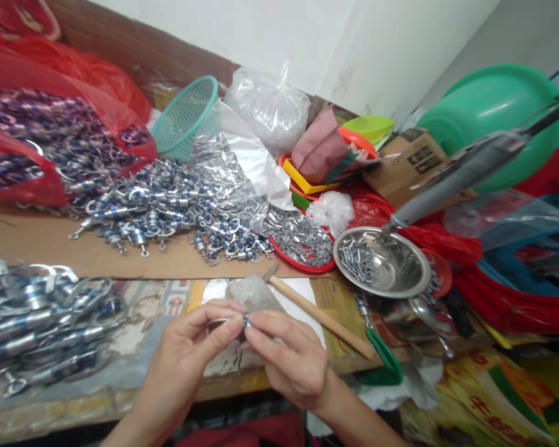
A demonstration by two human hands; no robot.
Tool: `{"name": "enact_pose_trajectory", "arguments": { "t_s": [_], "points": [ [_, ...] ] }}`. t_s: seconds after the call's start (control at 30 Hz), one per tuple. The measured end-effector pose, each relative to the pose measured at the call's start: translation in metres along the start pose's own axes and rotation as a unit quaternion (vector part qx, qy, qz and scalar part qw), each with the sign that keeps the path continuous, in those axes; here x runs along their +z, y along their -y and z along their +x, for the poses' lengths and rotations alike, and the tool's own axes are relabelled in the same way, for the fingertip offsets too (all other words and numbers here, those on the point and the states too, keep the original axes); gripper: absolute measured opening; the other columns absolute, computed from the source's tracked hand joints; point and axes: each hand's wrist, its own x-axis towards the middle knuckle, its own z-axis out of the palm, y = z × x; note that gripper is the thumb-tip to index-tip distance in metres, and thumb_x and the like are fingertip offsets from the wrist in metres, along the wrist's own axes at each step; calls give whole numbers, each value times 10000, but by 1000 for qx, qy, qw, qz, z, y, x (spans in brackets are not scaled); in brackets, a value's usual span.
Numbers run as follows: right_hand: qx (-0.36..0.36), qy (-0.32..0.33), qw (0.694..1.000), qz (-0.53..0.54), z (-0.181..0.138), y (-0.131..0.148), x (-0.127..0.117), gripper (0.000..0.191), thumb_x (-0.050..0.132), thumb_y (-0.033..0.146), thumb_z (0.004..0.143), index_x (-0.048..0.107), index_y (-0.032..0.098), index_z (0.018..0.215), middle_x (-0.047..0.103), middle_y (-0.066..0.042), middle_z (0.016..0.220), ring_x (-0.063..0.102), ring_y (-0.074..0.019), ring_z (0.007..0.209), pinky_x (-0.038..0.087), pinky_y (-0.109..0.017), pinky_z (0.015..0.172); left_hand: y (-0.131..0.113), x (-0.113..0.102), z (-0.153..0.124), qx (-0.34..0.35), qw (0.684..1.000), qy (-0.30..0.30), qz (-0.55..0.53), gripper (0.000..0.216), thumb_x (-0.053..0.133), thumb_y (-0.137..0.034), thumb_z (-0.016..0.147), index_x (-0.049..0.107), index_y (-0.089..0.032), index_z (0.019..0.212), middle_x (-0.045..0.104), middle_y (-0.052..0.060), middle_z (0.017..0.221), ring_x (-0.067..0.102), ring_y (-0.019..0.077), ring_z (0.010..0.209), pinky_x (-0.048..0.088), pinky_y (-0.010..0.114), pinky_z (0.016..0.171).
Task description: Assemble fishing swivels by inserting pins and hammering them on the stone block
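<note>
Near the bench's front edge, my left hand [193,351] and my right hand [291,354] meet, fingertips pinched on a small silver-and-blue metal piece [246,321]. Most of it is hidden by the fingers; a thin curved metal edge shows by the left fingertips. Just behind the hands lies a grey block [254,292], probably stone or metal. To its right rests a hammer [319,316] with a wooden handle, slanting toward the front. A heap of similar silver-and-blue metal pieces [144,211] spreads over the cardboard behind, and another pile [41,329] lies at the left.
A red plate [302,264] holds small metal parts. Beside it a steel bowl [382,261] contains pins, with a grey-handled tool [456,174] above. A teal basket [186,121], red bags [74,74] and a green basin [498,118] stand farther back.
</note>
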Motion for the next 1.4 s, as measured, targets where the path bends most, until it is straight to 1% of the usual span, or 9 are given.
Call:
{"name": "enact_pose_trajectory", "arguments": {
  "t_s": [0.2,0.47,0.57,0.67,0.77,0.83,1.03,1.23,1.4],
  "points": [
    [85,-15,996,36,-4,6,5,421,524,0,768,585,187,1141,652,-121,984,637,-178,879,565,-260,713,2,-5,0,19,998,12,59,63,666,-278,705,706,-231,690,703,2,773,611,181,790,473,240,739],
    [257,-21,960,106,4,11,5,137,624,113,749,715,111,851,677,-102,772,643,-159,710,533,-232,633,10,-1,-5,-40,997,-34,51,308,726,-320,626,669,-214,910,721,15,849,647,195,829,517,242,729],
    [344,21,928,141,6,11,1,109,640,159,742,727,114,790,678,-79,714,636,-148,649,509,-219,574,13,2,-8,-56,998,-39,6,515,745,-293,593,581,-226,1077,710,3,846,654,187,845,532,239,736],
    [348,105,918,156,10,-2,-7,102,638,180,746,731,144,769,693,-55,726,642,-137,668,505,-205,601,14,3,-8,-92,995,-38,-11,501,727,-310,614,570,-200,1077,700,13,814,658,181,796,539,241,717],
    [351,104,930,-42,15,-39,-21,165,558,178,808,714,179,864,703,-44,893,638,-127,839,479,-202,779,12,2,-5,-121,992,-32,-25,534,715,-320,633,529,-193,1117,678,25,833,648,197,810,543,260,688],
    [400,139,866,-267,18,-75,-30,269,441,175,873,658,222,1024,670,-34,1041,610,-121,952,438,-213,861,12,1,-3,-135,990,-7,-38,592,707,-312,649,460,-205,1177,663,22,830,644,199,803,540,271,675],
    [442,216,802,-340,19,-149,-32,291,558,142,746,668,200,1009,698,-115,899,632,-261,902,458,-341,792,16,-2,9,-154,980,109,-57,611,666,-293,701,349,-227,1220,607,-18,749,607,135,637,502,234,582],
    [434,227,816,-308,16,-164,-31,260,578,130,698,697,193,921,691,-99,896,622,-243,900,442,-313,810,18,-2,19,-150,983,88,-63,697,695,-238,652,308,-251,1232,591,-25,734,608,160,620,518,302,582],
    [415,159,861,-246,12,-157,-41,207,503,122,758,691,124,844,666,-124,917,605,-218,894,434,-323,827,21,-2,20,-140,987,38,-69,715,722,-210,613,350,-257,1222,621,-13,748,616,161,634,522,289,572]
  ]
}}
